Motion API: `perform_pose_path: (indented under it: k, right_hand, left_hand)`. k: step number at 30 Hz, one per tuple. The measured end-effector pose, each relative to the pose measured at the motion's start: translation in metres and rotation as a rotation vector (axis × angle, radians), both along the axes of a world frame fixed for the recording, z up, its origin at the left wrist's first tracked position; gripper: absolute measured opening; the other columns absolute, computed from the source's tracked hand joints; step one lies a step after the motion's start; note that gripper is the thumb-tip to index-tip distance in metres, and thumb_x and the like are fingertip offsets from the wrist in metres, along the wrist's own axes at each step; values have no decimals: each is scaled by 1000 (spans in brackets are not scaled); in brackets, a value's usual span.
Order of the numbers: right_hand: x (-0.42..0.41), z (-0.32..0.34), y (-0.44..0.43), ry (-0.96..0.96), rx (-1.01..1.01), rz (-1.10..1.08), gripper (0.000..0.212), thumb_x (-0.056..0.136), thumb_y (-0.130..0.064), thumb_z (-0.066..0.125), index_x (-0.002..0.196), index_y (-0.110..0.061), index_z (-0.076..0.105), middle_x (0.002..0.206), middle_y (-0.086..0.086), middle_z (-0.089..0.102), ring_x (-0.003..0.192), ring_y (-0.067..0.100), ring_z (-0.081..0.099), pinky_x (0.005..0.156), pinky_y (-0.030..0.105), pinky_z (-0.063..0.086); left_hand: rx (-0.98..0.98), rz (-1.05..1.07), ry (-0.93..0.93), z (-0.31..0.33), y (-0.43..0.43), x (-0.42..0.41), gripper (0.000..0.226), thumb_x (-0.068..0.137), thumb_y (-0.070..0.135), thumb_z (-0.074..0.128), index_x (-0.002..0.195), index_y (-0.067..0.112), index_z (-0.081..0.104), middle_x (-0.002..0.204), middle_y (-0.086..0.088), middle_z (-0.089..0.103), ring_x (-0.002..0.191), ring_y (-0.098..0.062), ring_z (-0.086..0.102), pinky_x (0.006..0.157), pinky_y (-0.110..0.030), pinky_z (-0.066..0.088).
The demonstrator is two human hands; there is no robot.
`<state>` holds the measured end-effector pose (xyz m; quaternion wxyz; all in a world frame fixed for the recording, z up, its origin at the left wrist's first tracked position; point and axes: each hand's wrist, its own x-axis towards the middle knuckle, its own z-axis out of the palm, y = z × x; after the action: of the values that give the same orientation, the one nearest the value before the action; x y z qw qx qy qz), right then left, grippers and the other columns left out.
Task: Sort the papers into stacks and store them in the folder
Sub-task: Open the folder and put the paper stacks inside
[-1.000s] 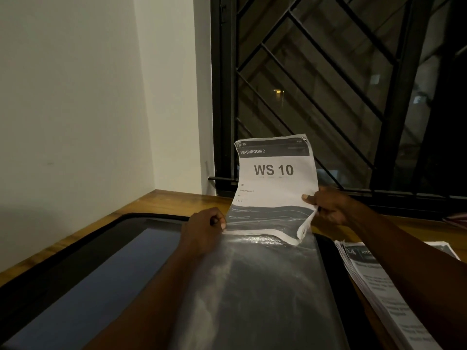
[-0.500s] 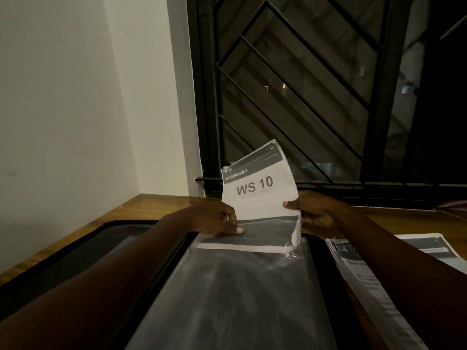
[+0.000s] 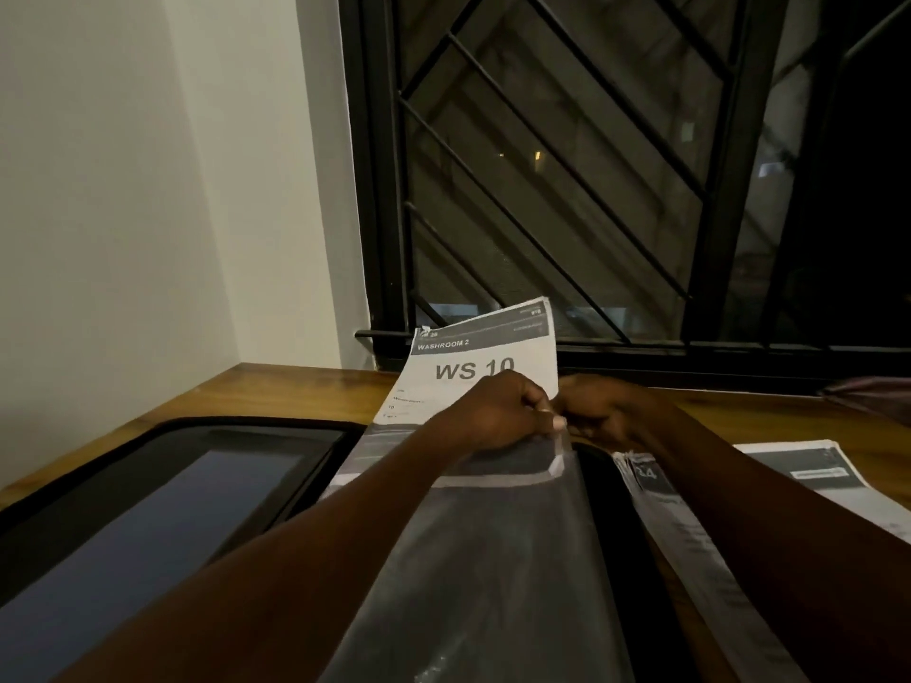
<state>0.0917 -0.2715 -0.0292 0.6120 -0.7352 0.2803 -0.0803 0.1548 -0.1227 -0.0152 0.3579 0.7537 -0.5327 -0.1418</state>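
A white sheet printed "WS 10" [image 3: 485, 347] stands partly inside a clear plastic sleeve [image 3: 493, 559] of the open black folder [image 3: 162, 490]. Its top half sticks out above the sleeve's mouth, tilted to the right. My left hand [image 3: 498, 411] pinches the sleeve's top right corner over the sheet. My right hand [image 3: 606, 411] is just right of it, fingers curled at the sheet's right edge; what they grip is partly hidden behind my left hand. A stack of printed papers [image 3: 690, 515] lies to the right of the folder.
The folder lies open on a wooden table [image 3: 276, 386] in a room corner. A white wall is at the left, and a dark window with a black metal grille [image 3: 542, 189] stands behind the table.
The sheet has slid deeper into the sleeve and leans more to the right. My left hand moved right across the sheet to the sleeve's top right corner, close to my right hand.
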Motion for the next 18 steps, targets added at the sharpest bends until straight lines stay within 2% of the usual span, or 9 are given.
perform_pose_path:
  k: [4,7,10,13,16,18]
  right_hand:
    - [-8,10,-12,131,-40,130,17,84,6,57,93,-7,64,96,10,67,88,17,60,81,23,47]
    - [-2,14,-10,67,-63,73,12,87,-9,64,99,-9,65,92,7,70,83,17,64,78,28,51]
    - [16,9,-10,-108,-62,-80,26,90,-11,62,115,-6,62,110,15,68,88,23,64,79,35,52]
    - [26,2,-9,-146,-174,-191,33,88,4,59,120,-3,59,123,19,62,105,31,61,94,43,49]
    - [24,2,-7,-116,-246,-235,42,85,7,60,125,-5,54,127,16,60,112,31,58,94,42,49]
    - [22,6,-4,-110,-246,-205,50,85,8,60,132,-7,48,129,15,58,115,30,57,92,39,49]
  left_hand:
    - [48,10,19,-4,-7,-6,9,83,18,76,86,10,76,64,8,61,62,-1,53,61,-15,40]
    - [67,11,-30,-7,-7,-9,12,83,19,76,91,10,76,68,13,60,66,0,53,60,-8,38]
    - [16,62,-103,-12,-1,-11,16,82,26,77,93,15,76,74,14,59,69,2,51,56,-4,33]
    - [79,87,-216,-14,7,-4,25,81,37,76,96,18,73,88,7,59,83,-6,52,70,-19,39]
    - [138,142,-254,-14,11,5,20,81,38,75,90,21,69,98,2,62,99,-16,55,89,-34,47]
    - [123,160,-260,-15,9,3,15,83,33,74,88,20,69,101,1,64,101,-18,56,91,-36,47]
